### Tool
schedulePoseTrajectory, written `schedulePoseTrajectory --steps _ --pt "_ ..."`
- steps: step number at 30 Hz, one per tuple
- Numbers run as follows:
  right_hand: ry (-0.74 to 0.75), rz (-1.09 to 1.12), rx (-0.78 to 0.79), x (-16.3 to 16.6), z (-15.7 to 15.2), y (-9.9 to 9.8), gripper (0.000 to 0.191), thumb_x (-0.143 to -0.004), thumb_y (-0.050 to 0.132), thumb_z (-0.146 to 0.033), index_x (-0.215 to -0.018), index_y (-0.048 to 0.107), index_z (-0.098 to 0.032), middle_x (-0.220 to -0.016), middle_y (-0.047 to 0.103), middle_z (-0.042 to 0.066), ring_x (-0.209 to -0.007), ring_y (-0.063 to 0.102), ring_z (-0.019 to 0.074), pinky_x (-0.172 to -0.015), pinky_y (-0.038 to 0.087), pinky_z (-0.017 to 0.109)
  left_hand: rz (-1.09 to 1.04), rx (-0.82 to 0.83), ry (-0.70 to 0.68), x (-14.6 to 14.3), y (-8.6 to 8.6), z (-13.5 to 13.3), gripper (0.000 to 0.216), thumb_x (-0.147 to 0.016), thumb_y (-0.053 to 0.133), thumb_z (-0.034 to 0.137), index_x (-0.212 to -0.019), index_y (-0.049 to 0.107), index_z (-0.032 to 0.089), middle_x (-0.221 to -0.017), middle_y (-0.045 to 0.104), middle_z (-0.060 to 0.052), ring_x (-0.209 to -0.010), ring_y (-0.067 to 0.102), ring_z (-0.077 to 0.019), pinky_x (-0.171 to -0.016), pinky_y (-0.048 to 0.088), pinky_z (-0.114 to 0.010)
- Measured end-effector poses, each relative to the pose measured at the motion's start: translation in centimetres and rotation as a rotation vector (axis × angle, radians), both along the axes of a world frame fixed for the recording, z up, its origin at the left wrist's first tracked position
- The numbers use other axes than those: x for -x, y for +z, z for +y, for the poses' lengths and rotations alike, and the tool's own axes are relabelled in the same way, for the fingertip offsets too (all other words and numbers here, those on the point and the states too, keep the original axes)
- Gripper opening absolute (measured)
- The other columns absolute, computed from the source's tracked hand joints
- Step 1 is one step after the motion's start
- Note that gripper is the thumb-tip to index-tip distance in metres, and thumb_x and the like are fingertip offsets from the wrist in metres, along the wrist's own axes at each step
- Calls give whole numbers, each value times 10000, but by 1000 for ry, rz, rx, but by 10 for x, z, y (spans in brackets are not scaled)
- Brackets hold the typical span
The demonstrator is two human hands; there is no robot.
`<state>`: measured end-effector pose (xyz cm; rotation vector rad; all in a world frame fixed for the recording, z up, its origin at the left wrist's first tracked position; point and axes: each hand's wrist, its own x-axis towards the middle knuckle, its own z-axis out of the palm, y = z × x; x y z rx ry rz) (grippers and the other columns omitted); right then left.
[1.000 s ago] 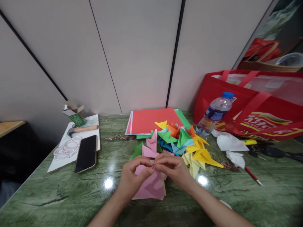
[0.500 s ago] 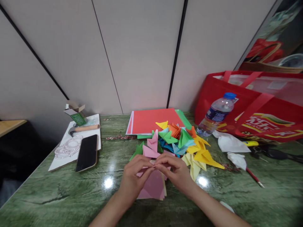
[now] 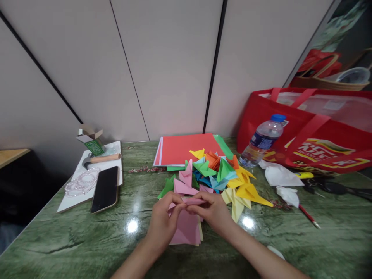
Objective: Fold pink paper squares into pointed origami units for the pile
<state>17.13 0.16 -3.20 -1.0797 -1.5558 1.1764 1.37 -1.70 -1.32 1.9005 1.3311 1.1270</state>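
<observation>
My left hand (image 3: 164,221) and my right hand (image 3: 212,211) meet over the green marble table (image 3: 72,240), both pinching a small folded pink paper (image 3: 194,201) between their fingertips. Under the hands lies a stack of pink square sheets (image 3: 186,230). Just beyond them sits a pile of folded paper shapes (image 3: 221,174) in green, blue, orange, yellow and pink.
A stack of red and green sheets (image 3: 186,149) lies at the wall. On the left, a white board carries a phone (image 3: 106,188), bead bracelets (image 3: 81,182), a hammer (image 3: 100,158) and a small box (image 3: 90,140). On the right are a water bottle (image 3: 261,139), a red bag (image 3: 314,128), tissues (image 3: 279,176) and a pen (image 3: 309,216).
The hands stay in place and keep working the pink piece; its folded edge now shows as a flat strip between the fingertips. The view shifted slightly.
</observation>
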Motion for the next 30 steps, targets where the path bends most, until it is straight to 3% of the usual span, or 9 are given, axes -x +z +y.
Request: schedulePoseTrajectory --steps 3,8,13,17,23,27,30 --pt "52 37 122 1 1 -1 146 -674 678 -288 -680 616 -156 -522 629 -2 -499 613 150 -475 456 219 -17 47 71 0 1 1 147 -783 535 218 -645 554 172 -635 576 12 -629 544 -133 -607 400 -237" --pt "102 0 129 1 3 -4 153 -711 641 -289 -688 550 -169 -465 535 -45 -427 561 127 -417 399 201 -68 125 107 -2 2 3 153 -752 548 252 -622 560 172 -612 578 9 -607 536 -137 -585 398 -238" --pt "156 31 136 2 5 -9 106 -748 594 -262 -787 549 -173 -614 575 -18 -536 590 130 -479 445 212 -191 311 162 -1 5 6 154 -738 546 296 -653 541 167 -429 493 55 -393 442 -94 -430 330 -195" --pt "105 147 153 3 4 -12 203 -741 601 -268 -890 483 -196 -741 563 -11 -585 581 116 -515 485 224 -230 364 229 2 9 9 178 -692 593 324 -647 553 156 -358 442 75 -338 409 -82 -387 286 -181" --pt "36 127 0 1 4 -12 50 -784 502 -192 -758 459 -196 -755 537 -3 -592 572 110 -533 475 227 -344 395 215 1 11 10 173 -637 644 309 -662 618 140 -418 500 55 -360 433 -79 -388 314 -190" --pt "95 -77 -178 -1 5 -8 169 -717 447 -46 -665 535 -182 -667 546 -2 -591 535 109 -523 427 206 -451 427 223 2 12 11 209 -648 657 299 -757 616 126 -431 511 52 -363 432 -77 -382 311 -191" --pt "36 -62 -223 -2 4 -6 174 -730 453 -59 -664 558 -181 -674 539 6 -582 532 108 -506 432 205 -610 397 225 4 10 13 327 -668 654 300 -929 540 139 -539 561 42 -410 494 -94 -390 344 -195"
